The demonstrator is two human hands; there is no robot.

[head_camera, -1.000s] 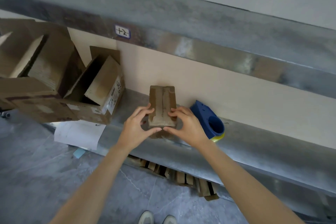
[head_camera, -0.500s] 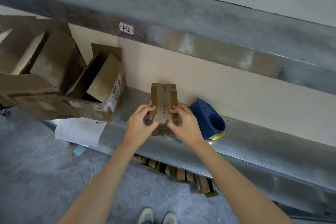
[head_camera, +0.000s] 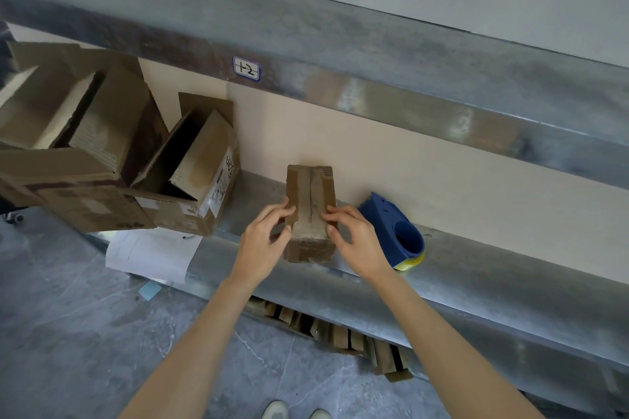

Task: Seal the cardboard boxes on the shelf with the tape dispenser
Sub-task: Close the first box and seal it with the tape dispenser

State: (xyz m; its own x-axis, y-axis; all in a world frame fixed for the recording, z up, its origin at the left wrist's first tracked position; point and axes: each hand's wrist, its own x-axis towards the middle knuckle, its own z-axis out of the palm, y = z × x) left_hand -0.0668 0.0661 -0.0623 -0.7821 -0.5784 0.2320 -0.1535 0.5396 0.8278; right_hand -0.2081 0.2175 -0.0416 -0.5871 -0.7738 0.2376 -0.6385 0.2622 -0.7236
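Flanking the small box [head_camera: 311, 189], left hand [head_camera: 262, 243] and right hand [head_camera: 355, 241] each clamp their grip on it (tape dispenser [head_camera: 391, 231] beside).

A small box [head_camera: 310, 201] stands at the front edge of the shelf [head_camera: 493, 282]. The tape dispenser [head_camera: 394, 231] lies just right of it. Toward the left end sits a large open box [head_camera: 68, 160], with a smaller open box [head_camera: 200, 180] between the two. A sheet of paper [head_camera: 153, 253] under them overhangs the front edge.
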